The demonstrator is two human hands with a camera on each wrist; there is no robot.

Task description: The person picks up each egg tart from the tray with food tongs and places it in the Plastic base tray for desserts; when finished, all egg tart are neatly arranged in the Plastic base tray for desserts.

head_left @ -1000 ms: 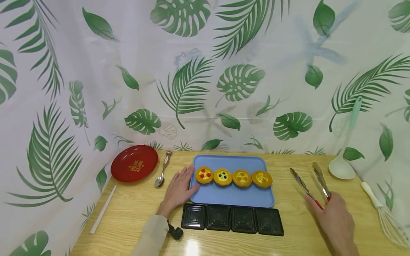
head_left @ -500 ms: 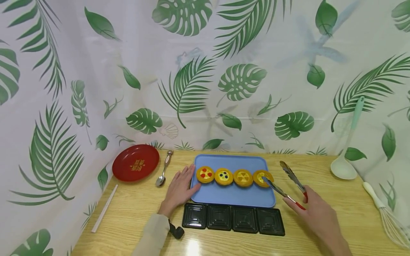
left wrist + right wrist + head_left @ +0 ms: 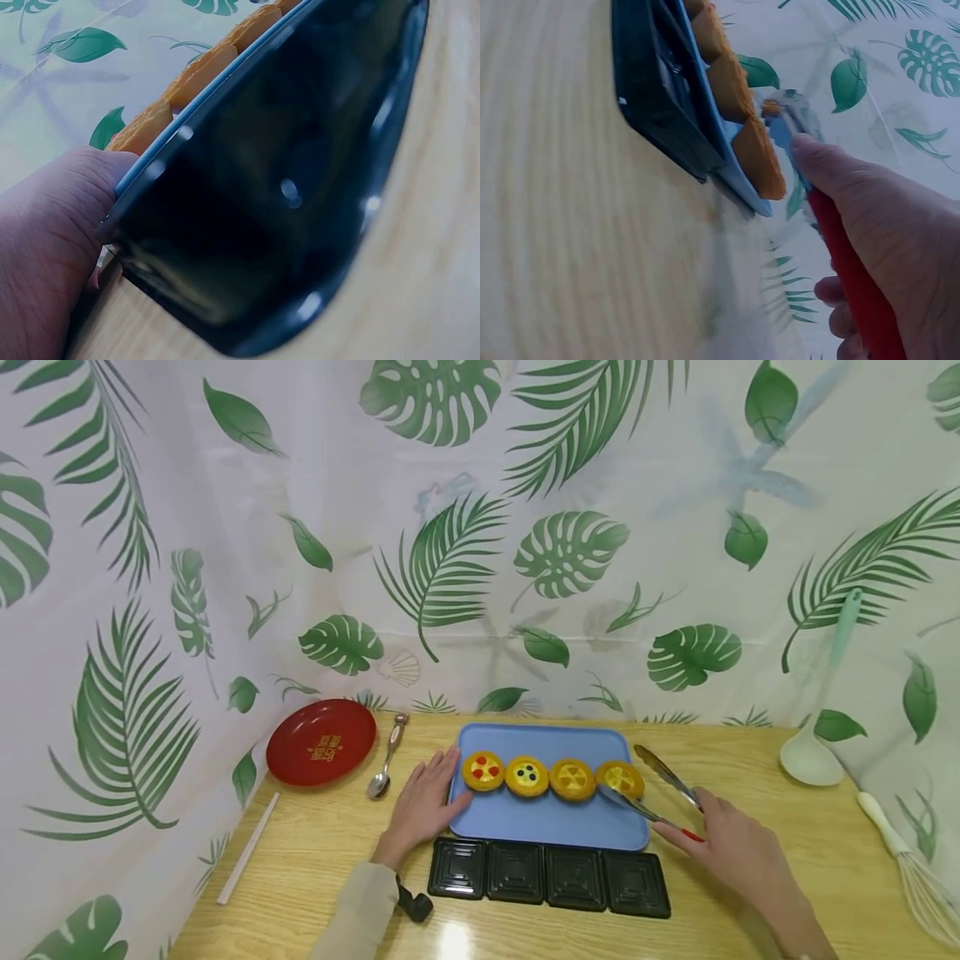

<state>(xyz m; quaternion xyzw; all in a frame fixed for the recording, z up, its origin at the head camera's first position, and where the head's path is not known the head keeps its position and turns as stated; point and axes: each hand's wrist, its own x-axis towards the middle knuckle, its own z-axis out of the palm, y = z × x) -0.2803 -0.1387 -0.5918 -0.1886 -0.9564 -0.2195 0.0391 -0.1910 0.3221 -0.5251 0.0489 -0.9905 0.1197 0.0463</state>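
On a blue tray (image 3: 540,825) several tarts stand in a row: a red-topped tart (image 3: 483,771), a blueberry tart (image 3: 527,776), and two with yellow wedges. My left hand (image 3: 424,802) lies with straight fingers along the tray's left edge, thumb over its rim. In my right hand (image 3: 738,843) I grip red-handled metal tongs (image 3: 847,262). Their arms are spread around the rightmost tart (image 3: 621,779), one tip at its near left side, the other beyond its far right side. That tart sits on the tray.
Several black square trays (image 3: 573,877) line up along the front of the blue tray. A red plate (image 3: 321,743), a spoon (image 3: 387,756) and a white stick (image 3: 249,850) lie to the left. A ladle (image 3: 812,758) and a whisk (image 3: 903,864) are on the right.
My right hand has brought the tongs leftward from the bare table to the rightmost tart, their arms now on either side of it. My left hand stays at the tray's edge.
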